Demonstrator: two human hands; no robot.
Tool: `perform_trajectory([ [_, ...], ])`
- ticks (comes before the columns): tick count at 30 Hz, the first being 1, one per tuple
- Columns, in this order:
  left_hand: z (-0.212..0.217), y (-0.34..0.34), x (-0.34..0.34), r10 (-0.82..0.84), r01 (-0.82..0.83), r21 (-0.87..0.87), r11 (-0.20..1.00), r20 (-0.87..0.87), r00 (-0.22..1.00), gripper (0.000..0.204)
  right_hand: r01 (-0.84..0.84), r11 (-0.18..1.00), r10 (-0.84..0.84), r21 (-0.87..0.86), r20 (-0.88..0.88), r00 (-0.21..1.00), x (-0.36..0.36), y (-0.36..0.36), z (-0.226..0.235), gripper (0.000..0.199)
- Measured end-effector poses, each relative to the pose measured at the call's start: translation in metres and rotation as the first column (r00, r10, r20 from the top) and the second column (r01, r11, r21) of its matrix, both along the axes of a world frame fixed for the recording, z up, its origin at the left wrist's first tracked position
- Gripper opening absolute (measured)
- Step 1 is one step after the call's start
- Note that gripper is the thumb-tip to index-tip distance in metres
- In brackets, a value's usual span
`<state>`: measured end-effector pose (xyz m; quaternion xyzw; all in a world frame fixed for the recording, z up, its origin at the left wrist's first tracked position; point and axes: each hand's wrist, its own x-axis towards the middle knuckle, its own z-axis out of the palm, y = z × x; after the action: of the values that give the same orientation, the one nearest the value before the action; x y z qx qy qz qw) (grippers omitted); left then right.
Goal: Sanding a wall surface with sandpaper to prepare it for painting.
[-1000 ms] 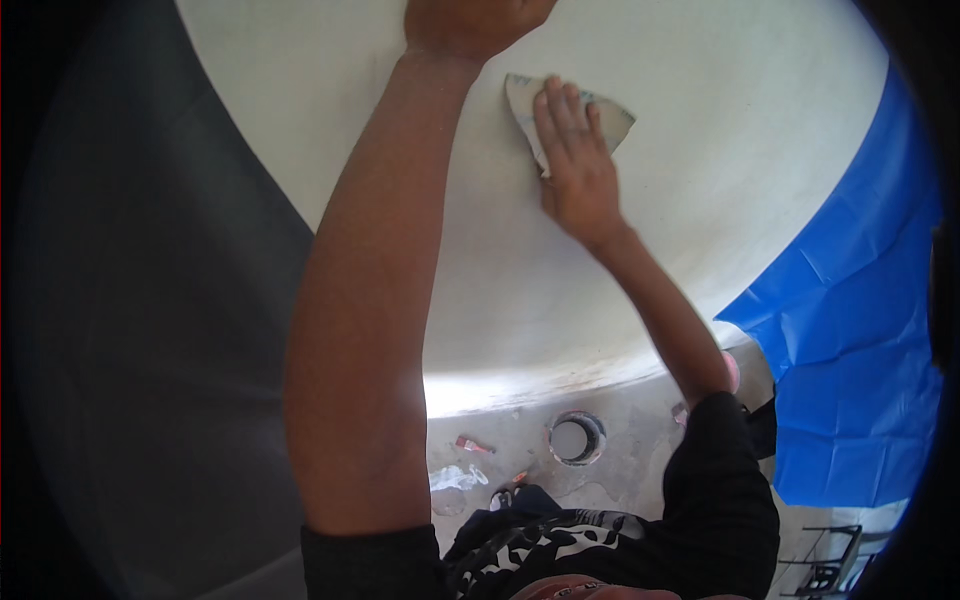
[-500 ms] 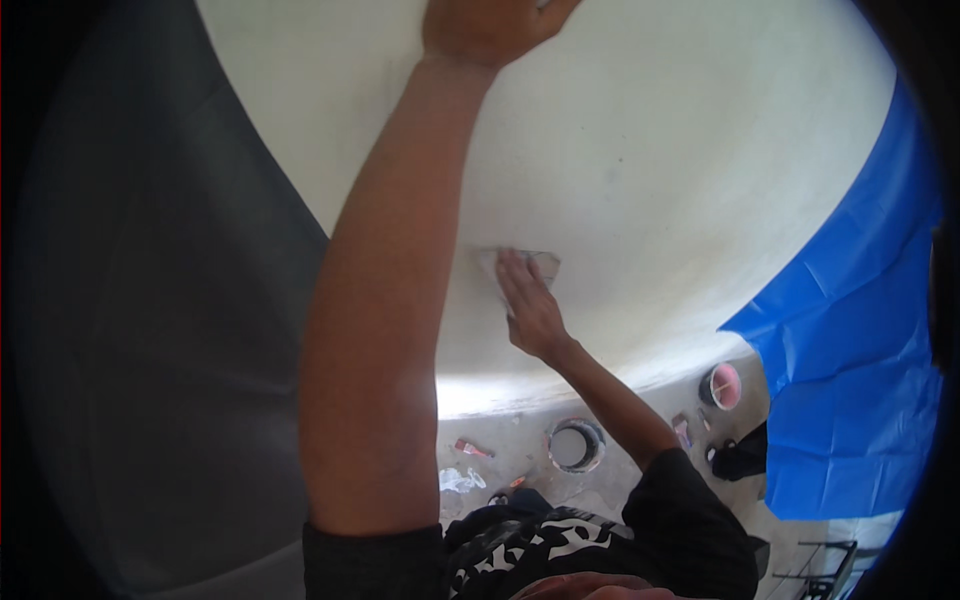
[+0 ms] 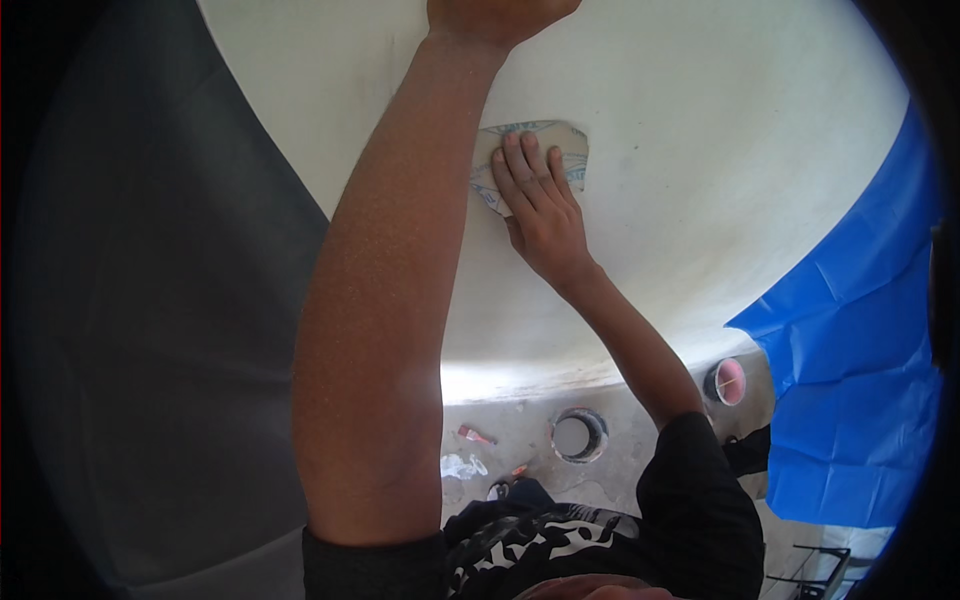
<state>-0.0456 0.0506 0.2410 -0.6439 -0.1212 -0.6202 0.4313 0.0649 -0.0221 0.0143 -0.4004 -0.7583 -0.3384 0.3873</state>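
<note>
My right hand (image 3: 545, 215) presses a sheet of sandpaper (image 3: 572, 142), tan-backed with blue print, against the pale wall (image 3: 690, 200). Its fingers lie stretched over the sheet, and the palm is low near the sheet's bottom edge. My left hand (image 3: 500, 18) is raised high at the top of the view, close to the same wall. The upper edge of the picture cuts off its fingers, so what they do is hidden. My left forearm crosses in front of the wall and covers part of it.
Dark grey sheeting (image 3: 170, 300) hangs at the left, a blue tarp (image 3: 850, 400) at the right. On the floor below are a round container (image 3: 600, 437), a bucket with pink inside (image 3: 728, 382), a paintbrush (image 3: 476, 435) and a whitish smear (image 3: 463, 466). A dark metal frame (image 3: 825, 575) stands lower right.
My right hand has slid the sandpaper up the wall, from low down to beside my left forearm. My left hand has shifted slightly upward.
</note>
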Motion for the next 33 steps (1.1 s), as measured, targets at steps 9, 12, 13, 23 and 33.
perform_trajectory([
  [9,0.002,0.004,-0.003,0.016,-0.016,0.050,0.999,-0.005,1.000,0.040,-0.043,0.915,0.067,-0.402,0.044,0.997,-0.016,-0.008,-0.142,0.067],
  [12,0.004,0.003,-0.013,0.045,-0.045,0.052,0.998,0.017,0.999,0.038,-0.348,0.770,0.284,-0.534,-0.201,0.937,-0.031,-0.054,-0.171,0.058],
  [13,-0.001,0.008,-0.006,-0.005,0.004,0.043,0.999,0.027,1.000,0.038,-0.380,0.757,0.252,-0.532,-0.299,0.920,-0.028,-0.074,-0.173,0.054],
  [23,0.008,-0.010,-0.027,0.008,-0.008,0.044,0.999,-0.001,1.000,0.039,-0.139,0.989,0.145,0.042,-0.179,0.973,0.005,-0.061,0.021,0.057],
  [33,0.014,-0.004,-0.008,-0.103,0.102,0.072,0.992,0.010,0.995,0.039,-0.028,0.996,0.018,-0.079,-0.133,0.991,0.013,-0.016,-0.098,0.063],
])
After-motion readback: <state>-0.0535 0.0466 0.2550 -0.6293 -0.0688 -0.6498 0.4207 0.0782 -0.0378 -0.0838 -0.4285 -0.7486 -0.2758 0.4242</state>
